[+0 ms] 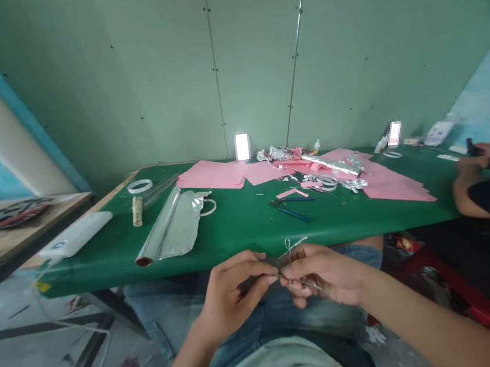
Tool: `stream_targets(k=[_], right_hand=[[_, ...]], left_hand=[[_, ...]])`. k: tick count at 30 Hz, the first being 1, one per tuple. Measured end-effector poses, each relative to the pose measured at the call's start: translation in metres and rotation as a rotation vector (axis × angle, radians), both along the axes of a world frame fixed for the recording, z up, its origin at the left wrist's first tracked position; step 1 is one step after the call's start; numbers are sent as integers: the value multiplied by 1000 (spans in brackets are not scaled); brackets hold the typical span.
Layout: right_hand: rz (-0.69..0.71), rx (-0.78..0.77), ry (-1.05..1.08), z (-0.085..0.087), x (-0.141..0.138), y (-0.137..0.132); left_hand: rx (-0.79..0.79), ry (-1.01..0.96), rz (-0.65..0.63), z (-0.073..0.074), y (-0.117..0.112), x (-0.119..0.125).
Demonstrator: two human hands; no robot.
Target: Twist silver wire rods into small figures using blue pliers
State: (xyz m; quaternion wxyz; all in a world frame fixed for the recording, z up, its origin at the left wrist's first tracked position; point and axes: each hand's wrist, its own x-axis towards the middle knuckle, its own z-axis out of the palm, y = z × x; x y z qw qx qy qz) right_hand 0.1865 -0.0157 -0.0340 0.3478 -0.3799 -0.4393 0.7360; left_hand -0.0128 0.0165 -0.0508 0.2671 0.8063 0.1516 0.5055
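Over the lap (281, 320), the left hand (234, 294) and right hand (324, 274) both pinch a twisted silver foil strip (311, 284).

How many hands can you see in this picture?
4. The person's left hand and right hand pinch a thin silver strip below the green table's front edge. A co-worker's nearer hand and farther hand are at its right end.
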Motion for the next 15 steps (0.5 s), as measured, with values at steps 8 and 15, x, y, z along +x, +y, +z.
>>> stream_targets(k=[8, 15], right_hand=[[-546, 1365, -847, 1, 15, -20], [-383, 1715, -1039, 10, 9, -8]], left_hand=[[-807, -246, 58, -1, -8, 9], [-840, -204, -14, 2, -9, 13]])
